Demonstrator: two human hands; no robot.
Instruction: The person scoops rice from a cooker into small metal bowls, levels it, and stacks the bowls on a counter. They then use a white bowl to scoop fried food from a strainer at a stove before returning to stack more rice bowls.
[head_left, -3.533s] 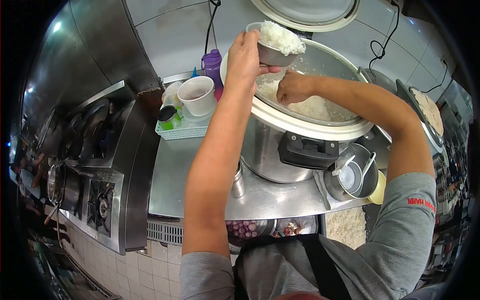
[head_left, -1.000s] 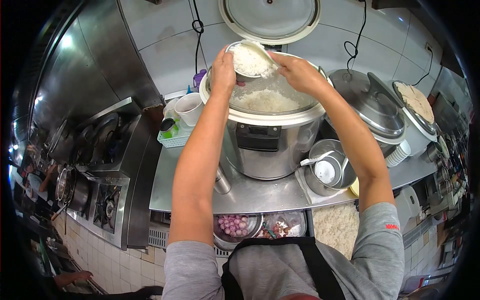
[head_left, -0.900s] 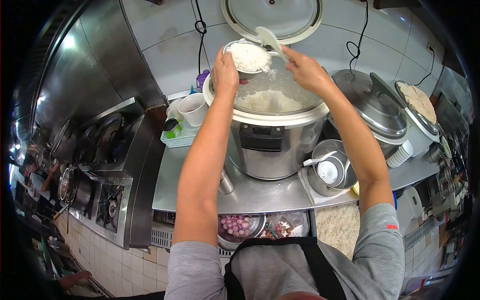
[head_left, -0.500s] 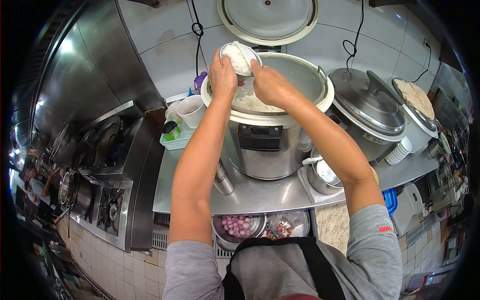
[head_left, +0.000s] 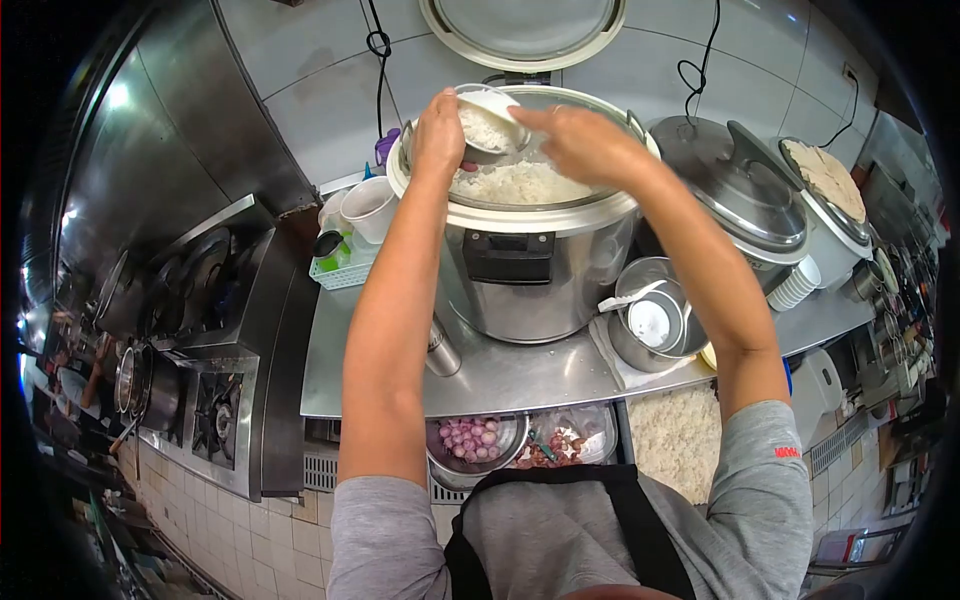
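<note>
Holding a metal bowl [head_left: 497, 153] with rice [head_left: 480, 128] in it, the left hand [head_left: 438, 140] is closed on the bowl's left side, in the upper centre of the frame. The bowl is tilted, and it is in front of the left part of the opening of the big rice cooker [head_left: 540, 300]. The right hand [head_left: 580, 142] comes from the right side and grips a pale rice paddle [head_left: 508, 112], whose flat part is at the rice in the bowl; this hand is somewhat blurred, so its exact finger positions are perhaps not as I see them. Inside the cooker lies cooked rice [head_left: 522, 183], just below the bowl in the frame, and the round lid [head_left: 522, 28] stands open at the top centre. To the right of this cooker is a second cooker with a shiny closed lid [head_left: 740, 185]. Right of the centre, on the steel counter [head_left: 540, 382], a metal pot [head_left: 645, 352] contains a small white container [head_left: 649, 323]. At the left end of the counter, a white tub [head_left: 368, 208] is at a pale green basket [head_left: 343, 276]. Lower in the frame, there is a basin [head_left: 452, 474] of small purple onions [head_left: 469, 438].
</note>
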